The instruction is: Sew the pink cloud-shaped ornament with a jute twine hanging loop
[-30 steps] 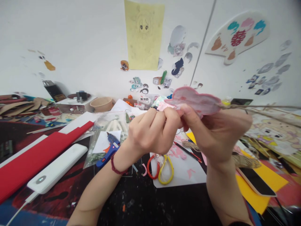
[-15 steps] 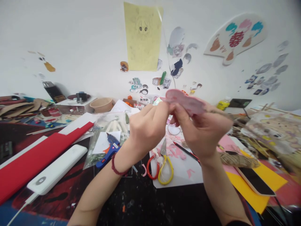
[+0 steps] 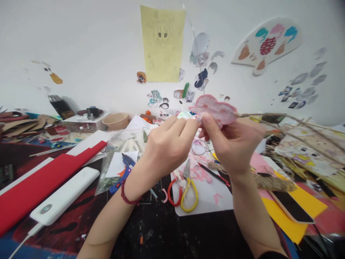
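Observation:
In the head view, a pink cloud-shaped cutout [image 3: 215,109] with darker pink patches is raised above the table. My right hand [image 3: 229,138] is closed on its lower edge, with the thumb in front. A brown twine [image 3: 291,120] runs off to the right from behind that hand. Close against the right thumb, at the cutout's left end, my left hand [image 3: 172,144] is closed; its fingertips are hidden, so what they pinch cannot be made out. Below the hands, scissors [image 3: 185,190] with red and yellow handles lie on white paper [image 3: 210,205] among pink scraps.
A blue glue gun [image 3: 121,180] lies left of the scissors, partly behind my left wrist. Further left are a white power bank [image 3: 67,194] and a red strip [image 3: 54,176]. At right are a twine bundle [image 3: 275,182] and a phone [image 3: 292,207] on yellow paper.
The cutout has risen slightly and turned, so more of its patched face shows. Twine now stretches across the right side. My left hand has shifted a little to the right.

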A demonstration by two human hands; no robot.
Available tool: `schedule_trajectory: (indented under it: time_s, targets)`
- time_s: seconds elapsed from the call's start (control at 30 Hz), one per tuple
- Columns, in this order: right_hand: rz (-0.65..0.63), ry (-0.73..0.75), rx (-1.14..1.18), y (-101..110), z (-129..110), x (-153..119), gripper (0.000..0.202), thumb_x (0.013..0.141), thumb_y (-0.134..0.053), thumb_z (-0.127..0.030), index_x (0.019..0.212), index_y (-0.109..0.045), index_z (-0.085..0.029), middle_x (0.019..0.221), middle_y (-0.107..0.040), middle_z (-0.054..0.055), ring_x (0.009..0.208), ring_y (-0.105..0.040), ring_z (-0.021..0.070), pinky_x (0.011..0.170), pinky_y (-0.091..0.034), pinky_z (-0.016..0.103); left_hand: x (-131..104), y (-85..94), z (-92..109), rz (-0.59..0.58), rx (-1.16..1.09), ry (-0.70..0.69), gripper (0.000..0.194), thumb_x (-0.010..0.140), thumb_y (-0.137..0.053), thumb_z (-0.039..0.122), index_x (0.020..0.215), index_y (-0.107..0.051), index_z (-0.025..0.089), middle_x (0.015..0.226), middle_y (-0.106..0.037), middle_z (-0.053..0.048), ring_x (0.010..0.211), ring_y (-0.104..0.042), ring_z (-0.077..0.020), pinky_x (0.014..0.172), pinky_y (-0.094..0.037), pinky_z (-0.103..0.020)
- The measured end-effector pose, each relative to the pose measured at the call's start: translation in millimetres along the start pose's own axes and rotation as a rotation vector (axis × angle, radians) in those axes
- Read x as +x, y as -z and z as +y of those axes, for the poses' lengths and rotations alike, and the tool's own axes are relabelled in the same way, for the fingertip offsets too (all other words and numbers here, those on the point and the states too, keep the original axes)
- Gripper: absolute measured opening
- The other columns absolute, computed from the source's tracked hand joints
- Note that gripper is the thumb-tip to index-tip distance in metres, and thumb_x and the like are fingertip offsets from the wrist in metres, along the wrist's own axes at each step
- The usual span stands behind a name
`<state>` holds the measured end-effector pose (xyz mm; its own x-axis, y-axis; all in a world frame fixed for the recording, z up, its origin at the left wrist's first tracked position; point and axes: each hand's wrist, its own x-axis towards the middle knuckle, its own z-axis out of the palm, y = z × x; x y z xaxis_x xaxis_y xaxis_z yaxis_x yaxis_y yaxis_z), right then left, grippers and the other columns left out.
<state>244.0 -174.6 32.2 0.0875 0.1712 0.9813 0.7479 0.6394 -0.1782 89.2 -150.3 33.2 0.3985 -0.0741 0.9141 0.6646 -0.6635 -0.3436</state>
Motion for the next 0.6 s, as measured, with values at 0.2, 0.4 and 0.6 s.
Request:
schedule_trajectory:
  time_s: [0.2,0.4,0.6]
  targets:
    - [-0.003,0.091,0.01,-1.2,6.1,-0.4,0.032,0.088,-0.071,-0.02,0.058,-0.061,-0.021,0.053,-0.059,-0.003,0.051,-0.054,0.0121,0.054,-0.043,0.03,-0.7,-3.1,2.3,0.008,-0.025,0.04,0.026,0.096,-0.05,0.006,0.073,-0.053,0.017,0.062,-0.049,0.001,0.058,-0.041,-0.0127,0.055,-0.03,-0.03]
    - [-0.091,0.093,0.139,-5.5,11.4,0.3,0.019,0.091,-0.067,-0.019,0.073,-0.07,-0.022,0.064,-0.066,-0.001,0.06,-0.062,0.0141,0.06,-0.049,0.031,-1.3,-6.7,0.8,0.01,-0.085,0.083,0.03,0.098,-0.046,0.007,0.071,-0.046,0.019,0.059,-0.042,0.003,0.055,-0.035,-0.0116,0.054,-0.025,-0.03]
    - [-0.073,0.112,0.222,-10.1,13.4,0.0,0.018,0.09,-0.066,-0.013,0.076,-0.073,-0.022,0.062,-0.065,-0.002,0.057,-0.059,0.0126,0.057,-0.047,0.03,-3.6,-11.8,1.7,0.057,-0.122,0.107,0.027,0.097,-0.05,0.006,0.072,-0.048,0.018,0.059,-0.041,0.004,0.054,-0.034,-0.0102,0.054,-0.024,-0.029]
